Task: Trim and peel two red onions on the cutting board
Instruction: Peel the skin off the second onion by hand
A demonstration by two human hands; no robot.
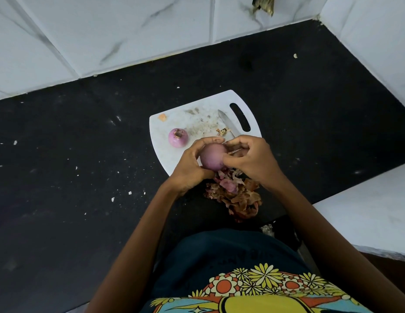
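Left hand (189, 164) cups onion (213, 159); right hand (249, 159) fingers pinch its skin.

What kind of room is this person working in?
Most likely a home kitchen: a dark stone counter backed by white tiled walls, with a white cutting board, a knife and red onion peels on it.

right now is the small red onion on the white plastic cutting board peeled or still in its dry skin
Peeled: the small red onion shows smooth, glossy purple flesh with a trimmed end facing up, resting alone on the white plastic cutting board.
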